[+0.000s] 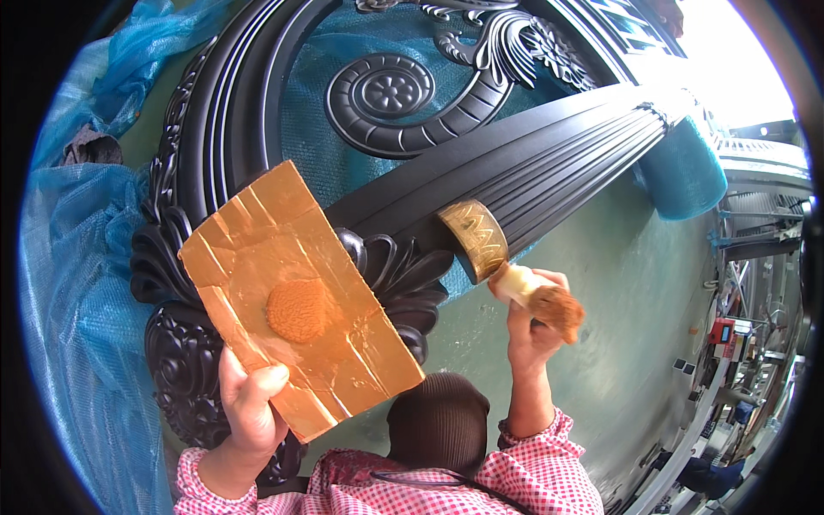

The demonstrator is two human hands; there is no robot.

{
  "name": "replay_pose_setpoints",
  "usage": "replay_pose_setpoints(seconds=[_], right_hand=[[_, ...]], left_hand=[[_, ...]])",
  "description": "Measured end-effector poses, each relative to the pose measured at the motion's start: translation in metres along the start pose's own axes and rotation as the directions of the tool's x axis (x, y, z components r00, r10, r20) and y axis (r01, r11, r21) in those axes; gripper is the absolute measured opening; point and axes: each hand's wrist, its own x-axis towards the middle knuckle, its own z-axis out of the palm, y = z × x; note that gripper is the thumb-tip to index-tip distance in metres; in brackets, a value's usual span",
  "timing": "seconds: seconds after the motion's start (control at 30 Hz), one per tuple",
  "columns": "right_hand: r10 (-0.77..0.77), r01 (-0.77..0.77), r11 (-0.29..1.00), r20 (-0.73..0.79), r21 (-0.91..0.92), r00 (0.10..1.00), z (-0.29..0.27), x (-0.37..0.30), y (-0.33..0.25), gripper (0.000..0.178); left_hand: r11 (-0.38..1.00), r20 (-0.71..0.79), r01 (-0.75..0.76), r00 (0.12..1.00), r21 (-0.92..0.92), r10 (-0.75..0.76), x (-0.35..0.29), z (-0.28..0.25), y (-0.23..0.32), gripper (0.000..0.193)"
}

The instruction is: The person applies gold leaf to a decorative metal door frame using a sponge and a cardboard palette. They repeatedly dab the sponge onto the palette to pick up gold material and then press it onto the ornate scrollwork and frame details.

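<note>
The left hand point(251, 402) clamps gold cardboard point(257, 227), its long axis slanting from upper left to lower right, partly hiding black scrollwork point(184, 352). The right hand point(530, 330) grips a blurred dabber point(554, 309), cream end pointing toward the nearby gold band point(481, 236). Blue wrap point(94, 257) lies beyond.

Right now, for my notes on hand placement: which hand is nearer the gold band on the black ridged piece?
Right. The right hand is just to the lower right of the gold band; the left hand is farther off, to the lower left, holding cardboard.
</note>
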Motion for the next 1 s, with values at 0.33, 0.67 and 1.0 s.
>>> replay_pose_setpoints(seconds=[0.33,0.67,1.0], right_hand=[[-0.028,0.029,0.999,0.034,-0.024,0.999,0.007,0.014,-0.018,0.032],[-0.366,0.483,0.862,0.468,-0.156,0.804,0.011,0.102,-0.052,0.030],[-0.308,0.487,0.841,0.533,-0.235,0.788,0.022,0.136,-0.066,0.016]], left_hand=[[1.000,-0.029,-0.016,0.999,0.016,0.016,-0.004,-0.008,-0.002,0.058],[1.000,0.038,0.029,0.999,-0.006,-0.029,-0.003,-0.017,0.002,0.053],[0.998,0.105,0.064,0.992,0.014,-0.066,0.009,-0.032,0.008,0.048]])
